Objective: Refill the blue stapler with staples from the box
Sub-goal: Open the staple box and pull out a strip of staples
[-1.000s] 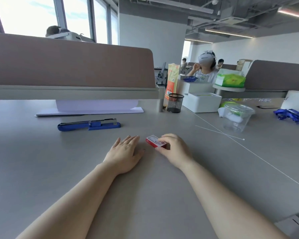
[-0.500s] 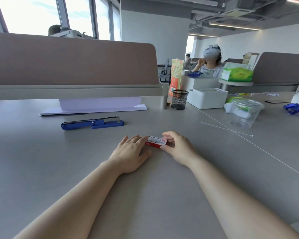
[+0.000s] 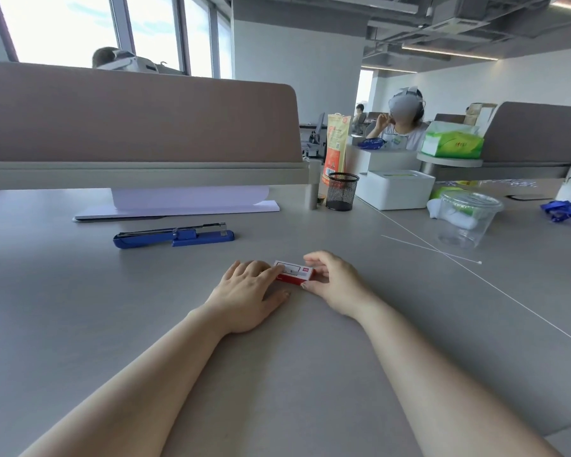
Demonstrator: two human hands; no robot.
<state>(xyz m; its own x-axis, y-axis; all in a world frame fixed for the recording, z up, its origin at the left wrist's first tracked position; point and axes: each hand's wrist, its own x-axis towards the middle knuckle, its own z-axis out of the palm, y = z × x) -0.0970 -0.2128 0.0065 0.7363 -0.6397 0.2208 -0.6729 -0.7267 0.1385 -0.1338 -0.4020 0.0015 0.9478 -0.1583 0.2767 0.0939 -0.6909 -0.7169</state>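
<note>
A small red and white staple box (image 3: 295, 272) lies flat on the grey desk (image 3: 80, 308) in front of me. My right hand (image 3: 335, 280) grips its right end, thumb on the near side and fingers on the far side. My left hand (image 3: 244, 291) rests palm down on the desk, fingers apart, with its fingertips touching the box's left end. The blue stapler (image 3: 173, 235) lies swung fully open farther back and to the left, apart from both hands, its metal staple channel facing up.
A desk divider (image 3: 139, 127) and a white stand (image 3: 178, 206) are behind the stapler. A black mesh cup (image 3: 342, 191), a white box (image 3: 394, 188), a clear plastic cup (image 3: 468, 219), a thin white stick (image 3: 432, 249) and blue lanyards (image 3: 569, 211) sit to the right. People sit at other desks.
My left hand slid right until its fingertips reached the box. My right hand turned the box flat, label up. The stapler has not moved.
</note>
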